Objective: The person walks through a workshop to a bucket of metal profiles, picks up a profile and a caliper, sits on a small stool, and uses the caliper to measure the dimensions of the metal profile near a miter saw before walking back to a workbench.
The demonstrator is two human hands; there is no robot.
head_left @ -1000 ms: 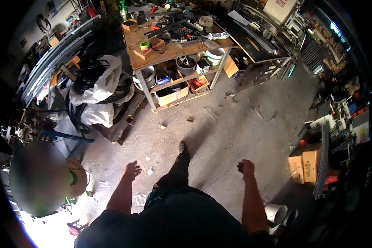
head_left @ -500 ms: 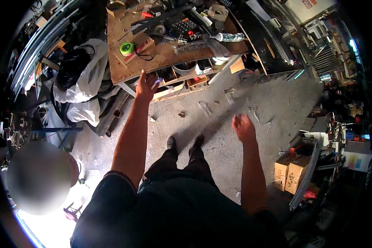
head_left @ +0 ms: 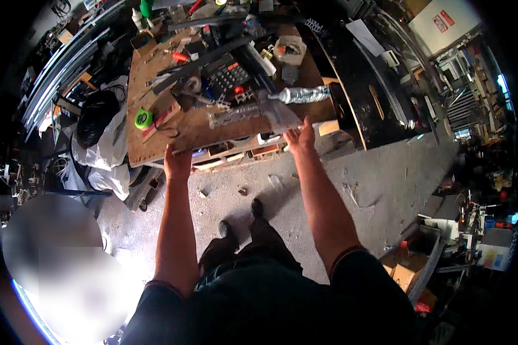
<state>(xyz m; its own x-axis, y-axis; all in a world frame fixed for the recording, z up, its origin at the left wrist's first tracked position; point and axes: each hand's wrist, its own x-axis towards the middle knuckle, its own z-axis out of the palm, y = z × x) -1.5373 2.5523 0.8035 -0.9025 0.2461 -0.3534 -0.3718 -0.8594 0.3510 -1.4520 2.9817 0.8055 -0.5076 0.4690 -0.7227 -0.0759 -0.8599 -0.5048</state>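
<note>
My left hand is at the front edge of a wooden workbench, its thumb against the edge and its other fingers partly hidden below. Further right, my right hand grips the same edge with bent fingers, just under the end of a translucent plastic strip. A green tape measure rests on a flat cardboard box beyond my left hand. A silvery tube lies beyond my right hand. Something small and bluish shows beside my left hand; I cannot tell whether it is held.
Under the benchtop is a shelf with small wooden boxes. White plastic sacks and a black bag stand left of the bench. Scraps lie on the concrete floor. Cardboard boxes sit at lower right.
My right hand has risen from over the floor to the bench edge. My left hand stays at the edge, now lower in view. The bench appears nearer, and my feet have shifted.
</note>
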